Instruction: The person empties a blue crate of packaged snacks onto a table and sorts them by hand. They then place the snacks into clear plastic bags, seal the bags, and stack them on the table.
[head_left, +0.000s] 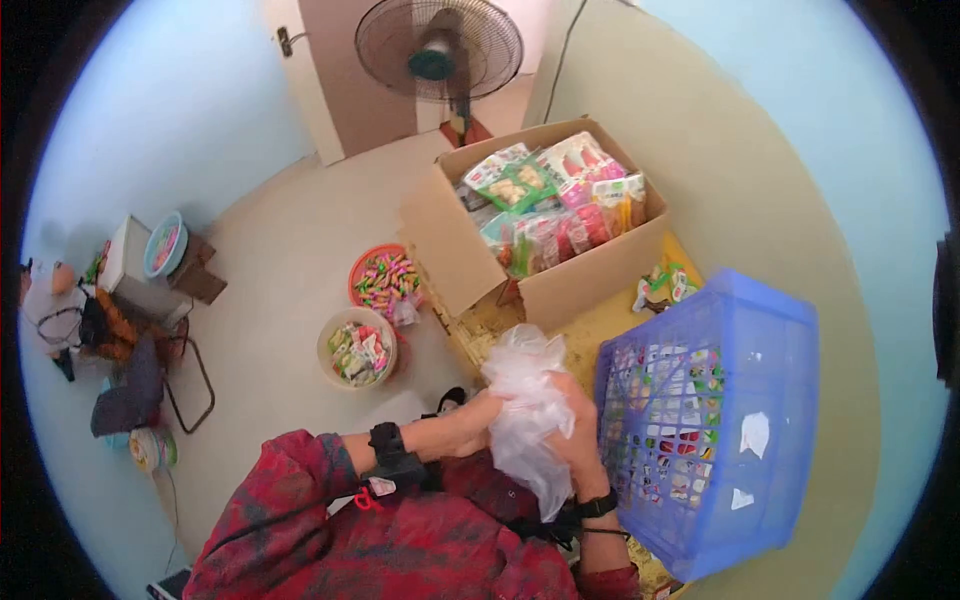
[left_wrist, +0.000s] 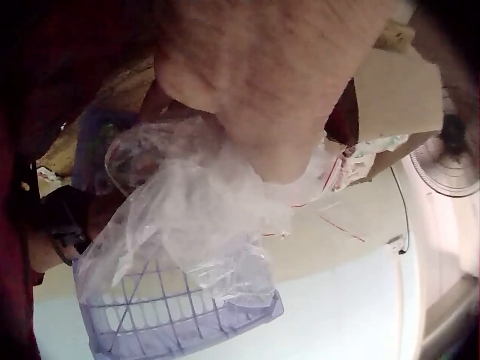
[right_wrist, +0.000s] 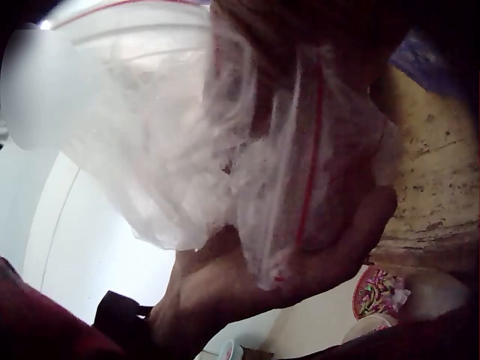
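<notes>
Both hands, left hand [head_left: 468, 422] and right hand [head_left: 578, 430], curl their fingers around a crumpled clear plastic bag [head_left: 525, 405] (red-striped), just beside the blue basket [head_left: 745, 420].

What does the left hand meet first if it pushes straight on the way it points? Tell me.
The clear plastic bag, which the left hand already grips. Beyond it comes the right hand, then probably the blue basket; depth is unclear.

Clear bag [head_left: 525, 405] (red stripe), blue basket [head_left: 745, 420]
</notes>
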